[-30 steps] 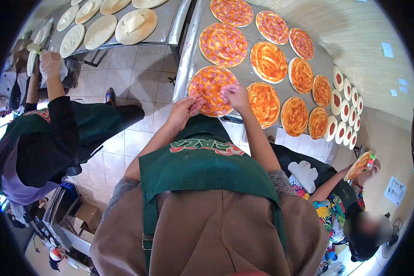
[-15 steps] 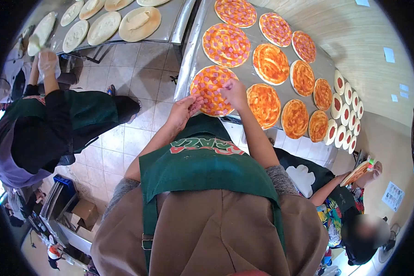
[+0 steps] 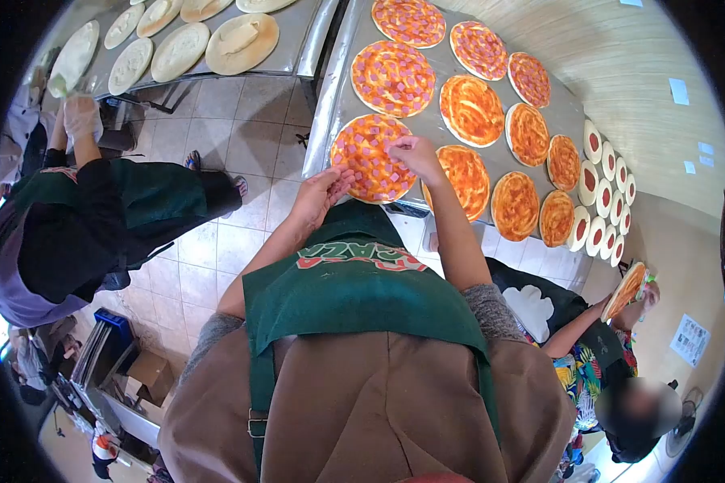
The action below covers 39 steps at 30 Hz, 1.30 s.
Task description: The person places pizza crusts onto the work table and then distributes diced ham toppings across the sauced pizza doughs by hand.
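Note:
Right below me, at the near corner of the table, lies a pizza (image 3: 370, 145) with orange-red sauce and pink ham cubes scattered over it. My left hand (image 3: 324, 193) is at its near left edge, palm turned up and fingers curled in. Whatever sits in that palm is too small to make out. Over the right side of the same pizza, my right hand (image 3: 417, 158) has its fingertips pinched together close to the topping; anything between them is hidden. Just right of it lies a pizza (image 3: 463, 181) with sauce only.
More ham-topped pizzas (image 3: 392, 78) and sauced ones (image 3: 471, 109) cover the metal table (image 3: 342, 97). Small bases (image 3: 604, 197) with red centres line its right end. Another table (image 3: 294, 48) holds plain bases. One co-worker (image 3: 80, 217) stands left; another, right, holds a pizza (image 3: 624, 291).
My right hand has shifted slightly left over the ham-topped pizza, its fingers now pinched lower. My left hand stays nearly still. The co-worker at right has tilted the held pizza more upright.

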Motion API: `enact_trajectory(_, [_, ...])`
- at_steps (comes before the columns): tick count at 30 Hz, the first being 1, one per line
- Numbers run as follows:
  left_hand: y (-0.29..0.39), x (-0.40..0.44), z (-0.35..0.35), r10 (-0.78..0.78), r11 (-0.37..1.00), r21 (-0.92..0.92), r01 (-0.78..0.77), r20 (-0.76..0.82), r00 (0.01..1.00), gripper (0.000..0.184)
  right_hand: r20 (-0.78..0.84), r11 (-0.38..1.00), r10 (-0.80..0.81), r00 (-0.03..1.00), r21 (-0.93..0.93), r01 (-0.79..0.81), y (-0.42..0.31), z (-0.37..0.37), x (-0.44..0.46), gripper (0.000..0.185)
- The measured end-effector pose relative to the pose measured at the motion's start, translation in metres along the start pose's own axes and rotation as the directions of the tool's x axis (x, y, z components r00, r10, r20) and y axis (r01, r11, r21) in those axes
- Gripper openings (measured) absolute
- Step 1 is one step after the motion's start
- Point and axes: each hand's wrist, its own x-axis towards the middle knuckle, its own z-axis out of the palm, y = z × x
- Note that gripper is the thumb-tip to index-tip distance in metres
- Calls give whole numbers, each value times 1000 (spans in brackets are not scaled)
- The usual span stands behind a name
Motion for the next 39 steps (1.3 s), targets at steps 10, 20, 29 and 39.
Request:
enact_trajectory(10, [3,-5,-3,16,1000,-14,-16,-1,1000,33,-145,825,-133,980,-564,29,-45,15,-11,20])
enact_trajectory(20, [2,-4,-6,10,998,-60,-12,-32,999,33,-113,977,-156,981,-162,137,19,4,-4,14])
enact_trajectory(29, [1,-4,-2,0,996,-94,6,57,998,34,-185,911,-47,982,-410,-34,-17,23,-20,12])
enact_trajectory(39, [0,-5,-2,4,992,-124,7,84,996,36,-145,713,-421,895,-664,227,-20,28,-22,14])
